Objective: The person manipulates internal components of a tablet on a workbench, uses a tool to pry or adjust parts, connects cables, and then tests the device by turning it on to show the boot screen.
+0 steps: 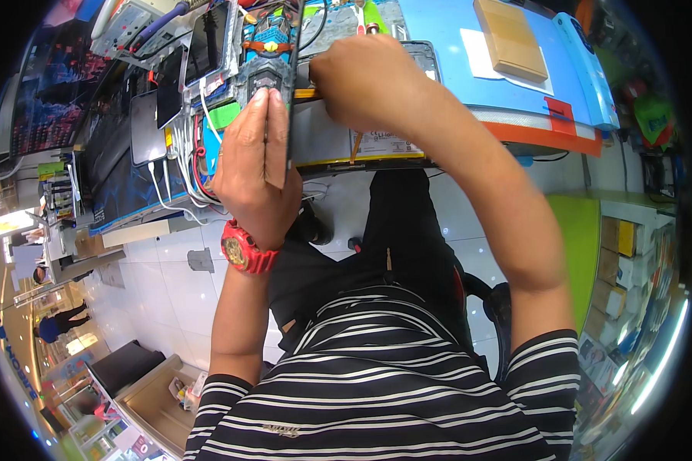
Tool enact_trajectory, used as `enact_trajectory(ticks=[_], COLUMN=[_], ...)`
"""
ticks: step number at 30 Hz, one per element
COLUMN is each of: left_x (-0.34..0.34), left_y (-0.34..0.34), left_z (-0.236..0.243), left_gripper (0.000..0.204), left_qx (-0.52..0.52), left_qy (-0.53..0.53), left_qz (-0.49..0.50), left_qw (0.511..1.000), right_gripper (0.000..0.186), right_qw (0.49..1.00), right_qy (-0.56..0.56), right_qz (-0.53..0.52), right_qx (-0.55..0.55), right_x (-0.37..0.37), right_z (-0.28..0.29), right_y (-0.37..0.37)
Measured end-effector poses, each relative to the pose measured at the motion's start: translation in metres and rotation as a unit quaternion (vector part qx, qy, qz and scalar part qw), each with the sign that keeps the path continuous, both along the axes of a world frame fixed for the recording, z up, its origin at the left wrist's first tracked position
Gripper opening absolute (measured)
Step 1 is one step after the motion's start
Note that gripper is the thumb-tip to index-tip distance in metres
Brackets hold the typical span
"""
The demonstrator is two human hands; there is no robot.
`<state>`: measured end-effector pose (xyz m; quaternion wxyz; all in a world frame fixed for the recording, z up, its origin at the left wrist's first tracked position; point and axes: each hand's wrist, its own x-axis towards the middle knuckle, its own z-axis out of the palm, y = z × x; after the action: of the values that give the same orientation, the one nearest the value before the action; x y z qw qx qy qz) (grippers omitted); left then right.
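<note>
Head view: left hand [254, 157] fingers straight, together, against glossy black flat panel [292, 138] tilted up on edge; thumb grip hidden, cannot tell if clamped. Right hand [369, 81] curled, fingertips hidden, cannot tell what's gripped; thin orange ribbon strip [305, 94] just left of it. Open slab-shaped device body with white-labelled battery [392, 144] below right hand. Grey flat phone [148, 127] left of left hand. Brown cardboard box [511, 38] right of right hand, on light-blue surface [461, 84].

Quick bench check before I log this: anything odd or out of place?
A battery lies exposed, where it would usually be covered, right of a dark panel that the left hand holds on edge; no damage I can make out. A grey patch stands out against white floor tiles; stain or object, can't tell.
</note>
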<state>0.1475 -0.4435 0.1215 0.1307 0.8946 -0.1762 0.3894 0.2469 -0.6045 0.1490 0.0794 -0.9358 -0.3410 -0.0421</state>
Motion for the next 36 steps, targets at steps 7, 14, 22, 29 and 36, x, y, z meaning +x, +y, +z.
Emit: enact_trajectory(ticks=[7, 14, 22, 29, 36], left_x=[0.002, 0.001, 0.001, 0.002, -0.002], left_y=[-0.006, -0.004, -0.001, 0.001, 0.0], left_z=[0.003, 0.002, 0.001, -0.001, 0.001], left_gripper=[0.03, 0.031, 0.031, 0.031, 0.034], left_qx=[-0.066, -0.064, -0.099, -0.116, -0.092], left_qy=[-0.021, -0.023, -0.016, -0.015, -0.003], left_qz=[0.005, 0.002, 0.008, 0.001, 0.014], left_qw=[0.998, 0.998, 0.995, 0.993, 0.996], right_gripper=[0.024, 0.021, 0.016, 0.012, 0.023], right_qw=[0.978, 0.988, 0.999, 0.989, 0.985], right_qy=[0.202, 0.116, 0.019, -0.097, -0.141], right_qz=[0.051, 0.096, 0.002, -0.019, -0.069], right_qx=[0.012, 0.028, 0.049, 0.111, 0.07], right_x=[0.033, 0.032, -0.008, -0.038, -0.054], right_z=[0.025, 0.003, -0.006, -0.029, -0.047], right_y=[0.002, 0.0, -0.005, 0.005, 0.013])
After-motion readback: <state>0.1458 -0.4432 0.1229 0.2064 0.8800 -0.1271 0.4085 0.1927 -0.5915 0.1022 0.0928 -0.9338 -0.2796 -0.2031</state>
